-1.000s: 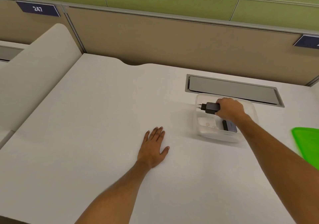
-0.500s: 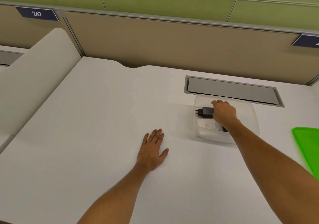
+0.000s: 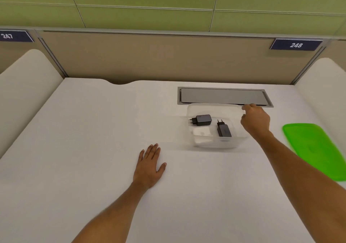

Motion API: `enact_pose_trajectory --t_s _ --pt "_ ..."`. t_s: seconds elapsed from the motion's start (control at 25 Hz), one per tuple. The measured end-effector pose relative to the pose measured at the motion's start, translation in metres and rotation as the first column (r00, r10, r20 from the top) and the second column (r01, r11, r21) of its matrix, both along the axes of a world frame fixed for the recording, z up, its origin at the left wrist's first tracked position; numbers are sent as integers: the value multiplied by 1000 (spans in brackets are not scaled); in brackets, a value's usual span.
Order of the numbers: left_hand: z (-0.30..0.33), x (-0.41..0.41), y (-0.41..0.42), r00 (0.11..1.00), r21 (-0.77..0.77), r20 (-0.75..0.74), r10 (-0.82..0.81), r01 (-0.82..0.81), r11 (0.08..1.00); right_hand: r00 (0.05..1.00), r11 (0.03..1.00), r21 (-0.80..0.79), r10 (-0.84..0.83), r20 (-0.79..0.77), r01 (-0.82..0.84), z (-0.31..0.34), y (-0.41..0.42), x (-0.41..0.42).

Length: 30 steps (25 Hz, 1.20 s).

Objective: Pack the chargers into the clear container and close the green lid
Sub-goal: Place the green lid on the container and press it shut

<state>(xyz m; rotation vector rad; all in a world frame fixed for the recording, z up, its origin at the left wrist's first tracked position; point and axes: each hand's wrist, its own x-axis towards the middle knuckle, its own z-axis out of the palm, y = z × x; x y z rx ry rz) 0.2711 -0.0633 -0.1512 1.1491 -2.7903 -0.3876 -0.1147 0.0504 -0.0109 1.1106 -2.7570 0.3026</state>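
We see 2 black chargers, one (image 3: 201,120) lying prongs left and one (image 3: 223,129) prongs away, apart from each other inside the clear container (image 3: 215,143) on the white counter (image 3: 93,130), with a white item beside them that we cannot identify. Right hand (image 3: 255,120) sits loosely curled at the container's far right rim, holding nothing we can make out; left hand (image 3: 149,165) lies flat, fingers spread, palm down on the counter. Green lid (image 3: 316,147) rests on the counter right of the container, apart from it.
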Motion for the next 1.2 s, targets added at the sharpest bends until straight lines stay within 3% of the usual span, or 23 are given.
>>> enact_pose_trajectory --t_s 0.24,0.56,0.8,1.04,1.2 --pt "3 -1 3 1000 6 13 -20 20 1000 961 966 67 -257 98 251 -11 99 -25" --pt "9 -6 0 996 13 81 -32 31 999 818 821 242 -558 143 518 -48 208 -34" --pt "12 -11 6 1000 45 23 -14 12 999 788 789 270 -600 141 553 -68 238 -39" --pt "20 -22 10 999 10 -37 -25 25 1000 807 808 196 -581 108 556 -75 242 -42" --pt "31 -35 5 995 11 -102 -10 11 1000 818 822 -9 -565 107 569 -67 233 -48"
